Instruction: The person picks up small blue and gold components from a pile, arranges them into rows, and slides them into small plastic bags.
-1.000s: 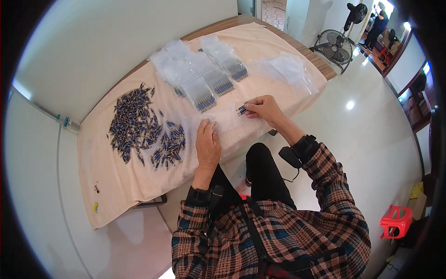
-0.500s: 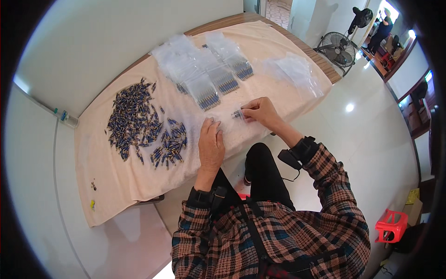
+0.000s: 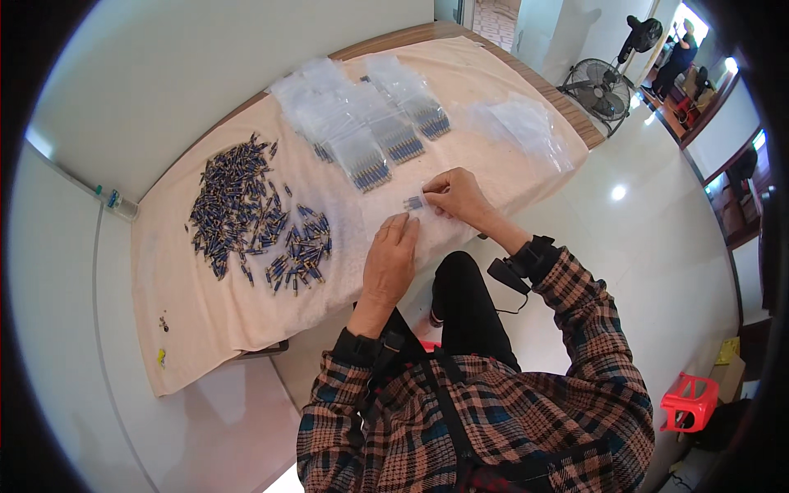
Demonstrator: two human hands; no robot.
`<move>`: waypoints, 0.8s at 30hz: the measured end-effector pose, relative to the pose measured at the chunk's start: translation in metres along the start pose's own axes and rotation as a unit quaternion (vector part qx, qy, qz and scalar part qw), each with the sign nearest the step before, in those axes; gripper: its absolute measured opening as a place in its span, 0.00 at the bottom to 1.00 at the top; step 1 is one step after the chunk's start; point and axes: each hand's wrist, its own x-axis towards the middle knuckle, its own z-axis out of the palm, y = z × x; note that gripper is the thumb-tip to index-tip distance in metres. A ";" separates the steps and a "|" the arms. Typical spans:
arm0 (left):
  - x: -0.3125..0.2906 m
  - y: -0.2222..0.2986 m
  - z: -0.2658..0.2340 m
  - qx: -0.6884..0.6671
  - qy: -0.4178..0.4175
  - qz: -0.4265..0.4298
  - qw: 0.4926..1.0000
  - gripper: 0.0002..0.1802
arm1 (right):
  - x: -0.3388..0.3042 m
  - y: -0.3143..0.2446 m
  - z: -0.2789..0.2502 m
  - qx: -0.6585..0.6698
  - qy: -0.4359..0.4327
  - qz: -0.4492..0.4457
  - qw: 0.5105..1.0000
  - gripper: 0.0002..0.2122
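At the counter [image 3: 394, 42], the right hand [image 3: 457, 195] is apparently pinching a few small dark plugs [image 3: 412, 203], its grip nearly closed, their long axis pointing leftward from its fingertips, while the left hand [image 3: 390, 261], loosely spread, is lying just below them.

We have bare cloth [image 3: 209, 329] along the front left of the worktop [image 3: 415, 34] and a lane between heaped blue-and-gold cylinders [image 3: 234, 201] and filled bags [image 3: 337, 107], which bar our left hand [image 3: 393, 256] straight ahead.
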 end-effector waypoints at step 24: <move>0.000 0.000 -0.003 -0.036 -0.010 -0.003 0.999 0.17 | 0.034 0.018 -0.011 -0.208 -0.058 -0.289 0.932 0.16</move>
